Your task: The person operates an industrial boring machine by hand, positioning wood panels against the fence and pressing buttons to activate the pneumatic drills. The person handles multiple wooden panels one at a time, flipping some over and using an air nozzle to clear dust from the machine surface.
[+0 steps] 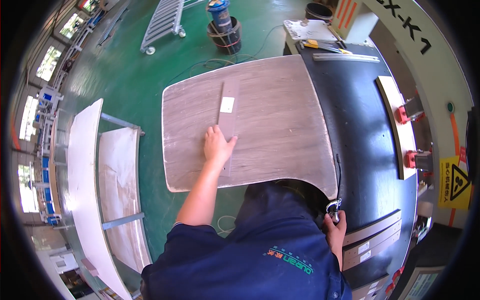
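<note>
A long brown strip with a white label lies lengthwise on a large grey-brown wood-grain board. My left hand is closed over the strip's near half, fingers at its left edge and thumb at its right. At the board's near right corner, my right hand is closed around a silver air blow gun, whose thin black nozzle points away from me along the edge of the black table. The fingers of my right hand are partly hidden behind the tool.
Several similar brown strips lie on the black table at the near right. Red clamps stand beside a pale bar. Curved white panels stand at left. A black bucket and a wheeled rack are at the back.
</note>
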`<act>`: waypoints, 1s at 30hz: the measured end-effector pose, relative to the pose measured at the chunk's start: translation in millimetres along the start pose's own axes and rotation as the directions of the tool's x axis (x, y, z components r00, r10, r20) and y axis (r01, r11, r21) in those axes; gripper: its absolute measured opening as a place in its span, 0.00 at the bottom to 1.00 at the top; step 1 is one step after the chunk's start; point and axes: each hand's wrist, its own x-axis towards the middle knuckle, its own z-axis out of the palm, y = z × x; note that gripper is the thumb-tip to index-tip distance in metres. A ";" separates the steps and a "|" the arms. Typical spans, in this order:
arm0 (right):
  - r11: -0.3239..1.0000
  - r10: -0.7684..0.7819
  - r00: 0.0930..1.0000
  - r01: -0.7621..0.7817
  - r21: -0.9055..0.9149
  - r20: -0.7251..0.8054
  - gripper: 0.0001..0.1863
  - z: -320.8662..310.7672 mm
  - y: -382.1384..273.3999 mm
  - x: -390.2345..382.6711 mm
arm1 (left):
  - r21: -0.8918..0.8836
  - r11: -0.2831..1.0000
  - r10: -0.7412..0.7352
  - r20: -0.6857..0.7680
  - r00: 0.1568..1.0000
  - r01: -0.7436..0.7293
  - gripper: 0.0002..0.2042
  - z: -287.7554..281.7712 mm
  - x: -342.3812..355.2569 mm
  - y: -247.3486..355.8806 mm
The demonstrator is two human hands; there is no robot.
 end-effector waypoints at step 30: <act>0.968 0.106 0.941 -0.024 0.249 -0.322 0.10 -9.3 40.8 -46.4 | -0.237 0.346 0.938 0.102 0.331 -0.908 0.27 85.3 -41.3 181.1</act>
